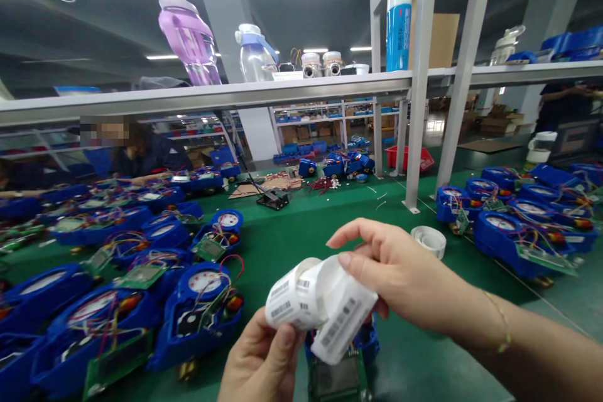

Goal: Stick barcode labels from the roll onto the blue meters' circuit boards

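A white roll of barcode labels (287, 301) is held up in front of me. My left hand (264, 358) grips its lower left side between thumb and fingers. With my right hand (377, 264) I pinch the loose strip of the roll, which curls over and hangs down with printed barcodes showing. Below the strip, partly hidden, lies a blue housing with a green circuit board (336, 380). A second white roll (428, 240) rests on the green table behind my right wrist.
Many blue housings (198, 301) with wires and boards crowd the left, more (513, 232) the right. Metal posts (419, 88) carry a shelf (282, 89) with bottles (191, 38) and a spray can (399, 25). A red bin (414, 159) stands behind; another person (155, 154) sits across at left.
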The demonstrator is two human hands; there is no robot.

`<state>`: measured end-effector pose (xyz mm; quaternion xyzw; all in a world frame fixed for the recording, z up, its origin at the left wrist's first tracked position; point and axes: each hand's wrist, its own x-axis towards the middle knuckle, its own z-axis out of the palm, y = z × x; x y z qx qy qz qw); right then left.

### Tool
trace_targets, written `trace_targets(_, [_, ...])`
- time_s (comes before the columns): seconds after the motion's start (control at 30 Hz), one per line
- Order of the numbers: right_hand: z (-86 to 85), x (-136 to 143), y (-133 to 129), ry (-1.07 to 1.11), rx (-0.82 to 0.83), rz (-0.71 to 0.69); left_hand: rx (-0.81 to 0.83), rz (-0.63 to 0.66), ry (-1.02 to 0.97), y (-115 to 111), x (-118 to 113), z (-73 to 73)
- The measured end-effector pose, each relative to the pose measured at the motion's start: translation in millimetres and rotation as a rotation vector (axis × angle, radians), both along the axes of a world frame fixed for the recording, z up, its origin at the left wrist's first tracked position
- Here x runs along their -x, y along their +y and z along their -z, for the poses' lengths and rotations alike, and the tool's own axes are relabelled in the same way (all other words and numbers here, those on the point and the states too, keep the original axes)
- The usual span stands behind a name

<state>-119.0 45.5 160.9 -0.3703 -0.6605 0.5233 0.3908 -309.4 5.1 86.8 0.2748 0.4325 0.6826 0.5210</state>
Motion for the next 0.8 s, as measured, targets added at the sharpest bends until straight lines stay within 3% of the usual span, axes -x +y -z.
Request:
trace_targets(0.07, [4.5, 6.2, 4.9, 0.210, 0.200, -0.066, 0.028, 0.000, -0.070, 0.8, -2.4, -2.9])
trace_targets(0.17, [15.2, 11.7, 5.6, 0.341, 0.191, -0.094, 0.057, 0.030, -0.122, 0.3, -4.2, -6.6])
trace_targets(0.27, [21.1, 5.9, 1.2, 0.169, -0.015, -0.176, 0.058, 0.101, -0.148, -2.2, -3.3, -9.1])
trace_targets(0.47, [14.9, -16.7, -4.3, -0.228, -0.630, -0.290, 0.051, 0.161, -0.165, -5.1, 3.4, -8.8])
trace_targets(0.7, [-3.5, -26.3, -3.5, -0.320, -0.757, -0.476, 0.154, 0.164, -0.212, -6.1, 13.1, -4.9])
trace_targets(0.8, [-0.8, -22.3, -0.3, -0.322, -0.819, -0.371, 0.103, 0.175, -0.200, -9.0, 10.3, -9.6])
